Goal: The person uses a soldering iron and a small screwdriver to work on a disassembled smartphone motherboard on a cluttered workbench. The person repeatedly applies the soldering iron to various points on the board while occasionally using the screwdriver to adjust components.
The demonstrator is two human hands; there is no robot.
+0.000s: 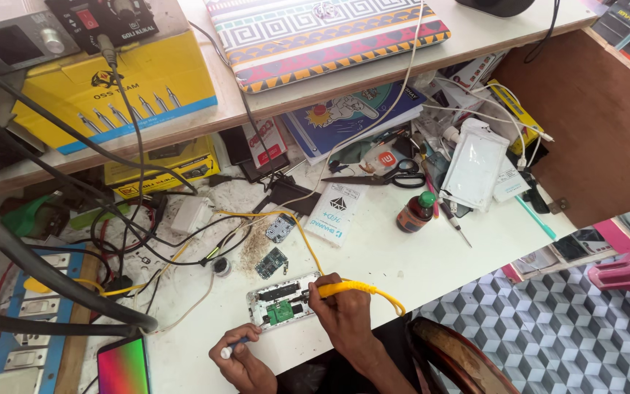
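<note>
An opened phone (283,300) with a green circuit board showing lies on the white worktable (402,255) near its front edge. My right hand (343,310) grips a yellow-handled soldering iron (344,288) whose tip meets the phone's right end. Its yellow cable runs back over the table. My left hand (240,361) holds a thin blue and white stick-like tool (232,347) just below the phone, apart from it.
Two loose circuit boards (272,261) lie behind the phone. Scissors (395,175), a small brown bottle with a green cap (415,211), white pouches and tangled cables crowd the back. A lit phone screen (122,366) sits front left beside a switch board (30,306). Yellow boxes and a patterned laptop sit on the shelf.
</note>
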